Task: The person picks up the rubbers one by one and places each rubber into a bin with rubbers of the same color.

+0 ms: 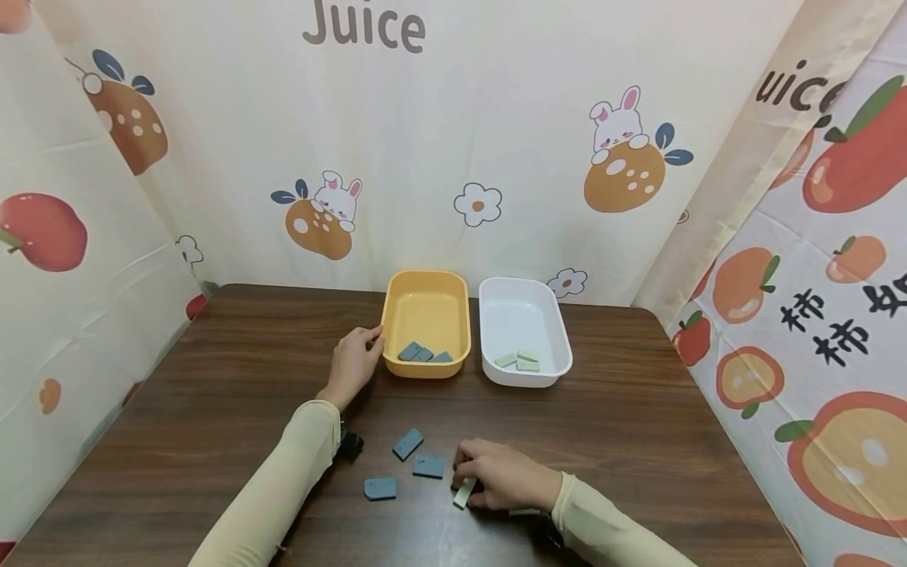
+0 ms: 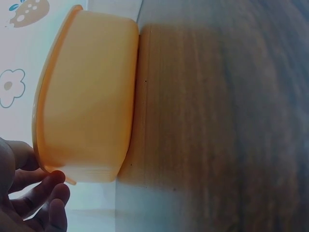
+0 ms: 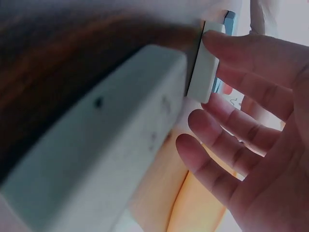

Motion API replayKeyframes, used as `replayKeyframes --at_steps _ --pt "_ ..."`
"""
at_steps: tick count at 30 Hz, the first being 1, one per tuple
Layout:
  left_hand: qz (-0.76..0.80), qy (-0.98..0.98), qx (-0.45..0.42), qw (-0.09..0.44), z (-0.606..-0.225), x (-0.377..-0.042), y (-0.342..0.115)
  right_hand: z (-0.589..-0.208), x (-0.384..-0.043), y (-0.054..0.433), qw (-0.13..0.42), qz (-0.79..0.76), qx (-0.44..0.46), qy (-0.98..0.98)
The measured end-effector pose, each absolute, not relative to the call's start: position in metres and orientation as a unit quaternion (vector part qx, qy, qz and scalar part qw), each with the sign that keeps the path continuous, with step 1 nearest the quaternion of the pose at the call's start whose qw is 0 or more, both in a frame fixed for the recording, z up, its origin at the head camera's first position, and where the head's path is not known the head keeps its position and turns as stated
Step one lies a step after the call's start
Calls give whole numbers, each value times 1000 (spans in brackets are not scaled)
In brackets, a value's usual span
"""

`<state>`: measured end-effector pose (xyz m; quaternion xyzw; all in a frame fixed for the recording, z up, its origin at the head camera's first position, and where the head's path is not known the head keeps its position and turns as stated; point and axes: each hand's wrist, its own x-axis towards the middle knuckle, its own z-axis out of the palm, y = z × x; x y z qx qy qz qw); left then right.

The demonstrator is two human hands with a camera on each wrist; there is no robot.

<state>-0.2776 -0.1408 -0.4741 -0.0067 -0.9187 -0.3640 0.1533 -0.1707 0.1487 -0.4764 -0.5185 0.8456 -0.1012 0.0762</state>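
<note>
My left hand (image 1: 352,364) grips the left rim of a yellow plastic bin (image 1: 390,315), thumb and fingertips at the edge in the left wrist view. Several blue-grey tiles lie inside the bin. Over the table's front part, my right hand (image 1: 506,476) pinches a pale green tile (image 1: 464,494) between thumb and fingers; the right wrist view shows the thumb (image 3: 224,46) on it. A second pale green tile (image 3: 106,135) looms close to that camera, partly hidden below the right wrist in the head view. Left of the right hand lie three blue-grey tiles (image 1: 428,467).
A white bin (image 1: 560,335) stands right of the yellow one, with pale green tiles (image 1: 527,365) in it. Both bins are at the back of the brown wooden table (image 1: 212,394), against a printed curtain (image 1: 439,142).
</note>
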Motion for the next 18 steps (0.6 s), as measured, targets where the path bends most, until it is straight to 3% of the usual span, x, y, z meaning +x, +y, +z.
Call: replayKeyframes --at_steps 18 --pt "-367 -914 -10 174 -477 -278 -141 -467 -174 150 39 -133 -532 835"
